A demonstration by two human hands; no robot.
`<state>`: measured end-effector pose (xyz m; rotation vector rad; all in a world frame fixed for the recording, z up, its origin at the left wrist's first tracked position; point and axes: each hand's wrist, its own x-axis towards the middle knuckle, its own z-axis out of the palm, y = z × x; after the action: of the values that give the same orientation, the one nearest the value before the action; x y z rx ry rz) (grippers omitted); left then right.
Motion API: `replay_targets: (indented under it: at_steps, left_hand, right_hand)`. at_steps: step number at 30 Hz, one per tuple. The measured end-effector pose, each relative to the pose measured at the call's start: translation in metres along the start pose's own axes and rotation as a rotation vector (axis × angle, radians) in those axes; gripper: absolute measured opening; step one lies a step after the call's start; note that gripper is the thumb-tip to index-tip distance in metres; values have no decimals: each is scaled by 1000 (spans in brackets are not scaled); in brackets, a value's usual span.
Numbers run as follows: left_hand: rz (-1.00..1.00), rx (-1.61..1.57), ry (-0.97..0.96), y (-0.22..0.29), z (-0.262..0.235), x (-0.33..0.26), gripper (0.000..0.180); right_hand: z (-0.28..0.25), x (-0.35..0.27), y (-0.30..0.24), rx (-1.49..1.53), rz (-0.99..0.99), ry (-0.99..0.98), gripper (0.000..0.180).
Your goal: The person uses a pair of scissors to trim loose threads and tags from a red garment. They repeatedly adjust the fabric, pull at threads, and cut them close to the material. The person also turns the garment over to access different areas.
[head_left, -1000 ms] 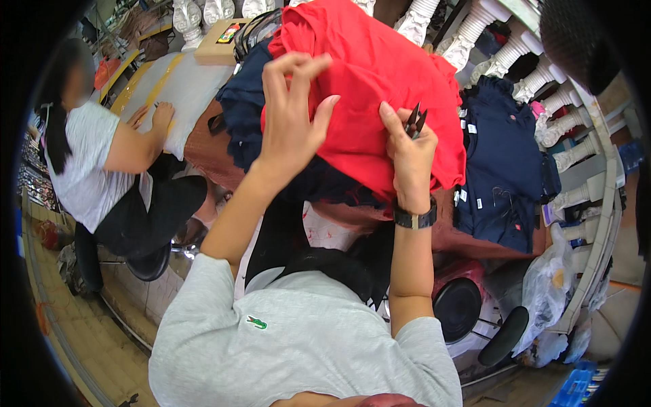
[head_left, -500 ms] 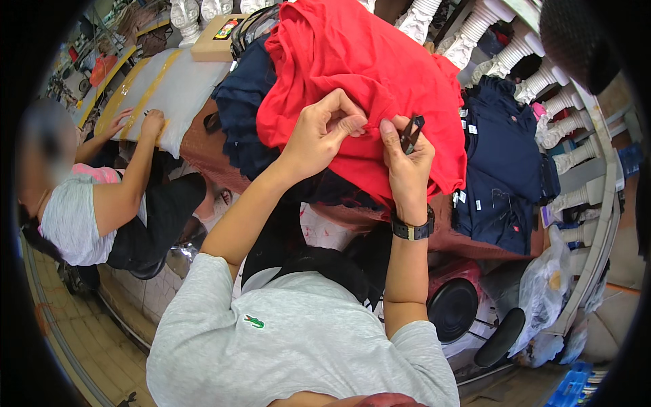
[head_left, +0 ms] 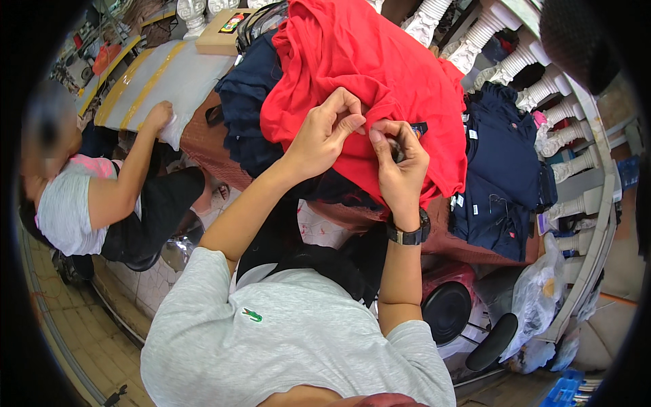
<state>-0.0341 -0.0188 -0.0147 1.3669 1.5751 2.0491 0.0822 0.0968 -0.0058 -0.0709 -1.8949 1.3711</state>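
Both arms rise from the near edge toward the middle of the table, elbows bent, hands meeting over a red shirt (head_left: 380, 74). The left hand (head_left: 324, 136) has thumb and forefinger pressed together, pinching a fold of the red cloth at its near hem, the other fingers curled above. The right hand (head_left: 401, 166), a dark watch (head_left: 409, 234) on its wrist, is closed around a small dark tool (head_left: 399, 150) whose shape is mostly hidden by the fingers; it touches the same fold just right of the left hand's pinch, beside a small dark label (head_left: 420, 127). The shirt lies bunched on a heap of clothes, spreading far and right from the two hands, its near edge draped under them. Navy garments (head_left: 502, 169) lie to the right of it and more navy cloth (head_left: 247, 108) to the left. At far left a second person in a grey top sits low, one hand (head_left: 157, 115) resting on a clear-wrapped bundle (head_left: 163, 78) on the table's far-left end. White balusters (head_left: 542, 88) line the far right
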Motion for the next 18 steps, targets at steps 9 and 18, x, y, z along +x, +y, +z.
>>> replay_targets:
  at_steps: [9,18]
  left_hand:
    - [56,-209,88,2,14,-5,20]
    - [97,-90,167,-17,18,-7,12]
  right_hand:
    - [7,1,-3,14,50,97,6]
    - [9,0,-5,-86,-10,131,16]
